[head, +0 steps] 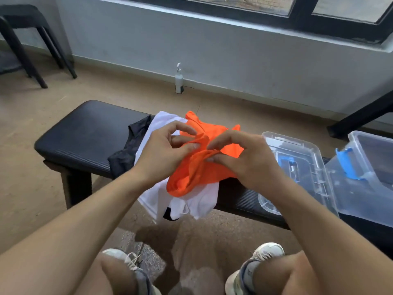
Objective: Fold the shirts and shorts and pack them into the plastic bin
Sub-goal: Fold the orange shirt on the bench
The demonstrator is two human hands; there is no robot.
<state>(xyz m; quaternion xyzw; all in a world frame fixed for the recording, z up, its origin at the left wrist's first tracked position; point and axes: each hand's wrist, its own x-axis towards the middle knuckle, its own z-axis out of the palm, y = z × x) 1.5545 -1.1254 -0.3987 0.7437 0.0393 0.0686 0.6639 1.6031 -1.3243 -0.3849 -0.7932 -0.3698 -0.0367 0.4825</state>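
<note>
Knees and sneakers (pixel 251 271) face a black bench (pixel 85 133) holding the open plastic bin (pixel 370 177). Both hands, left hand (pixel 163 154) and right hand (pixel 242 158), pinch a crumpled orange garment's (pixel 197 173) hem over the white shirt (pixel 202 203), probably seeking its edge to straighten it for folding.
</note>
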